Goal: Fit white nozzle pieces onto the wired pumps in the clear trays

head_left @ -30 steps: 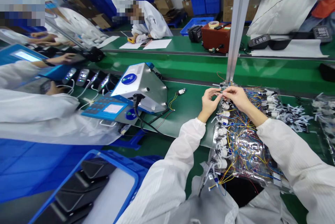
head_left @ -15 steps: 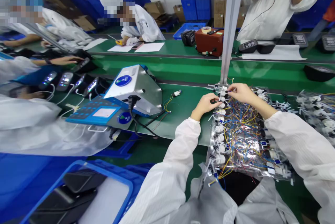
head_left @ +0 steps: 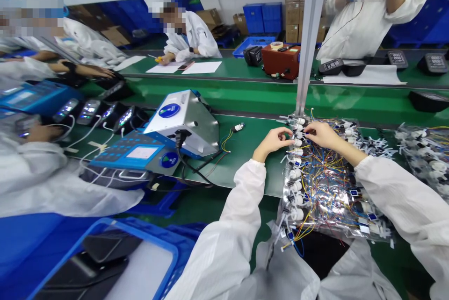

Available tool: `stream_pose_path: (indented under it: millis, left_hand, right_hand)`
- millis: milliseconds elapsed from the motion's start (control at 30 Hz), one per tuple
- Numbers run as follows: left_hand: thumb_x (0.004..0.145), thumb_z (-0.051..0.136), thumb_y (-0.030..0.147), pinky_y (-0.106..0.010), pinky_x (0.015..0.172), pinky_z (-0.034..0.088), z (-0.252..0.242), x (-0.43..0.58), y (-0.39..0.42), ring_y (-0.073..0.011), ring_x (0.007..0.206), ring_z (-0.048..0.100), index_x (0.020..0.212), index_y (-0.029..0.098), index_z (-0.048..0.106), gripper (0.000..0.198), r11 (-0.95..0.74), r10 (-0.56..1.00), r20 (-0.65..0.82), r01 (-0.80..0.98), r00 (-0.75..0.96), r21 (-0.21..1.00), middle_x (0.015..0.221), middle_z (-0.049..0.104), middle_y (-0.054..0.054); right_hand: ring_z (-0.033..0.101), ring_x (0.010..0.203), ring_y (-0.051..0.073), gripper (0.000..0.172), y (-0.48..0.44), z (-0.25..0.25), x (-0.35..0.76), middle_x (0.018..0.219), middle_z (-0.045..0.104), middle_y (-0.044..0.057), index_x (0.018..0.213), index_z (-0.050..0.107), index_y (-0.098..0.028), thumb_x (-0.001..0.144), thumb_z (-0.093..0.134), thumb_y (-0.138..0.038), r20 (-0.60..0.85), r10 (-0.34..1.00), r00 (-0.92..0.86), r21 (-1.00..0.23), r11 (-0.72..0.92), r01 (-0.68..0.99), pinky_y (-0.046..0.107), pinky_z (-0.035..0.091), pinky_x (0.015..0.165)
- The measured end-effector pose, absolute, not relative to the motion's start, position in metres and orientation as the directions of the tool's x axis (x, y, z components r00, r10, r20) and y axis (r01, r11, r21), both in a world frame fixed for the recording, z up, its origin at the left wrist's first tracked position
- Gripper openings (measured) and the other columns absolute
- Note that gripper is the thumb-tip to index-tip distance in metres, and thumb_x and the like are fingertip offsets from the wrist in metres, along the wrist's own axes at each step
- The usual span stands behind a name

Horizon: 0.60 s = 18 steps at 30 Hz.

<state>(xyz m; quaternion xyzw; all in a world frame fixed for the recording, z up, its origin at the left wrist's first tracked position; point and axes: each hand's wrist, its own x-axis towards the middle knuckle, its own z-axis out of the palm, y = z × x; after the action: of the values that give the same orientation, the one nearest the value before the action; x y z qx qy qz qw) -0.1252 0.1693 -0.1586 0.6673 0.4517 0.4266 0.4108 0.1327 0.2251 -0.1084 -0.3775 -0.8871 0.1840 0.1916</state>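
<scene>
A row of small white cylindrical parts with wires (head_left: 296, 175) runs down the left side of a clear plastic tray (head_left: 326, 211). Tangled yellow, blue and red wires (head_left: 324, 162) fill its middle. At the row's far end, my left hand (head_left: 275, 142) bends thumb and fingers into a pinch at the outer ends of the parts. My right hand (head_left: 322, 135) faces it from the wire side, fingertips pressed together. Between them lies one white part (head_left: 298, 134); whatever the fingertips grip is too small to make out.
A metal post (head_left: 306, 47) rises behind the tray. Left of it, a loose wired part (head_left: 238, 127) lies on the green bench (head_left: 245, 160) near a silver-and-blue machine (head_left: 199, 127). More wired parts (head_left: 421, 139) sit right. A blue crate (head_left: 168, 244) stands lower left. Co-workers work across and left.
Both my hands have shifted slightly toward me along the row, staying close together. At left, a co-worker's arm has moved back, and another blue machine shows there.
</scene>
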Motion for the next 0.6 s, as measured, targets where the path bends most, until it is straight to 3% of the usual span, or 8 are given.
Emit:
stream_pose_path:
  millis: [133,300,467,600]
  left_hand:
    - [0.077,0.087,0.040,-0.023,0.059,0.037,-0.160,-0.119,0.168,-0.0082,0.059,0.048,0.110,0.015,0.073,0.044,-0.240,0.944,0.173,0.225,0.281,0.944,0.084,0.071,-0.002]
    - [0.084,0.083,0.036,-0.026,0.072,0.044,-0.155,-0.119,0.166,-0.0122,0.074,0.058,0.085,0.015,0.077,0.021,-0.421,0.876,0.318,0.253,0.362,0.871,0.088,0.072,-0.005]
    - [0.082,0.084,0.033,-0.026,0.069,0.046,-0.156,-0.120,0.166,-0.0111,0.070,0.058,0.117,0.017,0.076,0.039,-0.334,0.891,0.256,0.160,0.374,0.929,0.093,0.072,-0.005]
    - [0.089,0.078,0.032,-0.030,0.083,0.050,-0.155,-0.122,0.167,-0.0173,0.091,0.067,0.100,0.018,0.083,0.019,-0.443,0.832,0.324,0.186,0.450,0.877,0.100,0.073,-0.009]
  right_hand:
    - [0.074,0.087,0.022,0.017,0.230,-0.112,0.134,0.097,0.080,0.007,0.104,0.079,-0.018,0.089,0.074,-0.020,0.173,0.783,-0.597,-0.548,0.580,0.602,0.031,0.054,0.082]
    - [0.073,0.082,0.020,0.017,0.236,-0.109,0.133,0.091,0.080,0.005,0.102,0.080,-0.018,0.086,0.076,-0.021,0.164,0.820,-0.549,-0.608,0.522,0.598,0.030,0.053,0.079]
    - [0.072,0.080,0.019,0.018,0.244,-0.108,0.133,0.087,0.079,0.004,0.100,0.080,-0.018,0.084,0.077,-0.024,0.143,0.841,-0.522,-0.680,0.466,0.566,0.028,0.054,0.076]
    - [0.071,0.078,0.018,0.020,0.246,-0.106,0.132,0.086,0.078,0.004,0.100,0.080,-0.017,0.083,0.077,-0.028,0.151,0.850,-0.505,-0.716,0.446,0.537,0.028,0.053,0.074]
